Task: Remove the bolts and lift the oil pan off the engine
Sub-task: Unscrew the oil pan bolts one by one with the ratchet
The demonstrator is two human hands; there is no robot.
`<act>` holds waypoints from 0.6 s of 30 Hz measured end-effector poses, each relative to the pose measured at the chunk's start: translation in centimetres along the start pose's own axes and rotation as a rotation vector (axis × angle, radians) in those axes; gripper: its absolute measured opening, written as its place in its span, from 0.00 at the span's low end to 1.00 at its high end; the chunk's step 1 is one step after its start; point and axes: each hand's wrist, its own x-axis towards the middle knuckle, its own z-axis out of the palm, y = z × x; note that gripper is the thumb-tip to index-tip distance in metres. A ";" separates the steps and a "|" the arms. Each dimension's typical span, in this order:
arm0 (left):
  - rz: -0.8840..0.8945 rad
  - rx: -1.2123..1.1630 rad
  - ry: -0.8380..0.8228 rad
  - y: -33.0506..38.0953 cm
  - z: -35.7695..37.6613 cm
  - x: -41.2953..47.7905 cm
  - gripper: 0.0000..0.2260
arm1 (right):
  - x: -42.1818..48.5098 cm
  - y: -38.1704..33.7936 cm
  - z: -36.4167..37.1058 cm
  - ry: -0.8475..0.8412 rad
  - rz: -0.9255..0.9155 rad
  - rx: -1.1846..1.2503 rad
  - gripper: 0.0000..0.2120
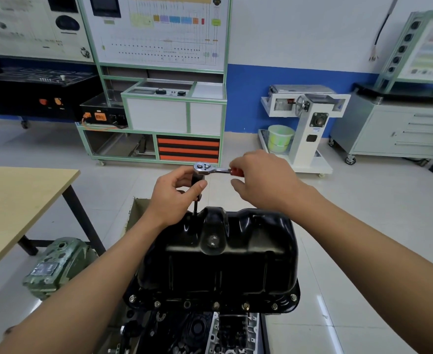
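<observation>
**Oil pan: ratchet on far-edge bolt, pan still seated**

- Oil pan (218, 254), black and glossy, sat sump-up on the engine (210, 333). Its flange was flat against the block.
- Bolts (216, 305) were visible in a row along the pan's near flange, heads up.
- The drain plug (213, 240) sat in the raised hump near the pan's far side.
- Ratchet (205, 167) was held above the pan's far-left corner, with the chrome head up and the red handle pointing right.
- A black extension bar (195, 205) ran straight down from the ratchet head to the pan's far flange. Its tip was hidden behind the pan edge, so I couldn't tell whether it was seated on a bolt.
- Left hand (174, 195) was above the pan's far-left corner, with fingers and thumb curled round the extension bar just under the ratchet head.
- Right hand (261, 180) was above the pan's far edge, fingers wrapped over the red handle and thumb loose underneath.
- Left of the pan were a wooden table (18, 200), a green casting (57, 264) on the floor and the edge of a cardboard box (133, 213).
- Well beyond the pan was a green-framed trainer cabinet (159, 111). A white stand (310, 123) stood beyond the pan to the right.
</observation>
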 end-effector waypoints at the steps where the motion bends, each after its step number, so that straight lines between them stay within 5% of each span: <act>1: 0.003 0.002 0.003 0.0 0.0 0.0 0.10 | -0.4 -0.4 -0.3 0.001 0.005 -0.002 0.07; 9: 0.008 0.011 0.028 -0.2 0.0 0.0 0.10 | -2.2 -4.3 -0.5 -0.094 -0.025 0.259 0.14; 18: 0.008 -0.023 0.033 0.0 -0.1 0.1 0.07 | -0.9 -2.9 -1.2 -0.161 0.012 0.243 0.12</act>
